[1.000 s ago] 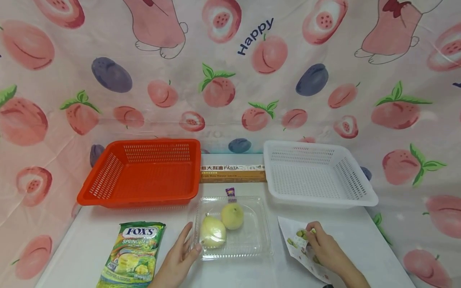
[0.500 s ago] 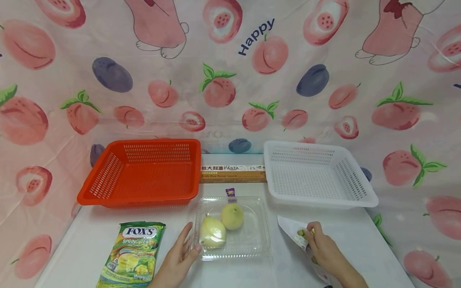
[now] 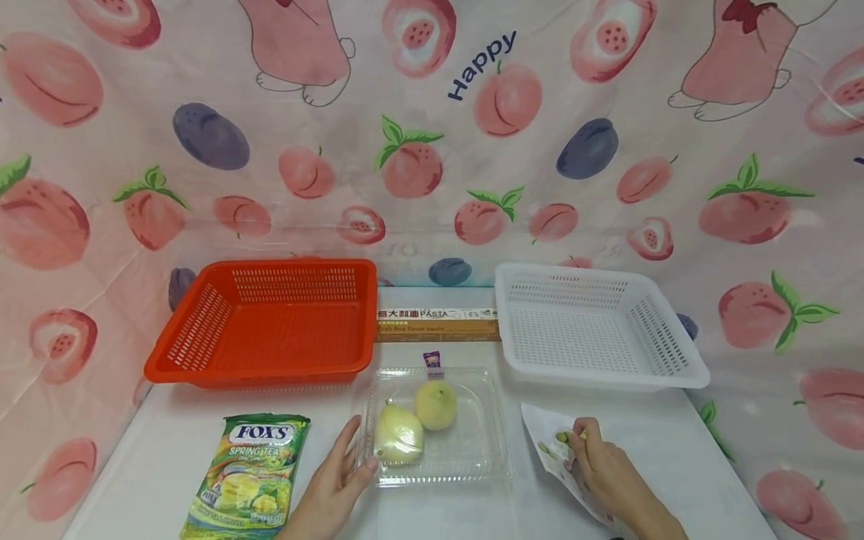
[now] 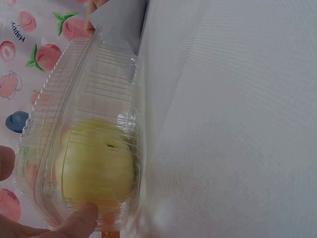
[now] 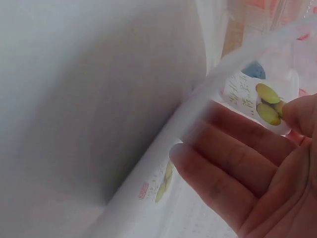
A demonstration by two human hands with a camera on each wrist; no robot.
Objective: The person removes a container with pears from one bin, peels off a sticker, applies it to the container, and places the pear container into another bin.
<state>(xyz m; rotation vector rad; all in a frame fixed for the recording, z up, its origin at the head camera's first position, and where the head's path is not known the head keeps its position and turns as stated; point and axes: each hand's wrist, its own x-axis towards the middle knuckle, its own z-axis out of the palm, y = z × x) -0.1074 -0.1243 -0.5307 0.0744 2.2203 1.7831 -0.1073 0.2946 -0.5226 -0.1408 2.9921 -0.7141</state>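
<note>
A clear plastic clamshell box (image 3: 472, 442), lid down, holds two yellow-green pears (image 3: 400, 435). My left hand (image 3: 332, 484) rests against the box's left side, its thumb at the near left corner. One fingertip (image 4: 85, 215) touches the ribbed wall beside a pear in the left wrist view. On the right, my right hand (image 3: 607, 465) pinches a white sheet (image 3: 550, 454) printed with green fruit. In the right wrist view, the thumb lies near a fruit print (image 5: 267, 101), and the other fingers partly pass behind the curved sheet.
A red basket (image 3: 270, 371) stands at the back left, a white basket (image 3: 601, 375) at the back right. Between them lies a brown pasta box (image 3: 439, 330). A small purple packet (image 3: 432, 360) sits behind the clamshell. A green FOX'S candy bag (image 3: 250, 480) lies at left.
The white sheet bent upward half a second ago and now lies flatter again, with slight motion of the right hand. The left hand and clamshell box have stayed in place.
</note>
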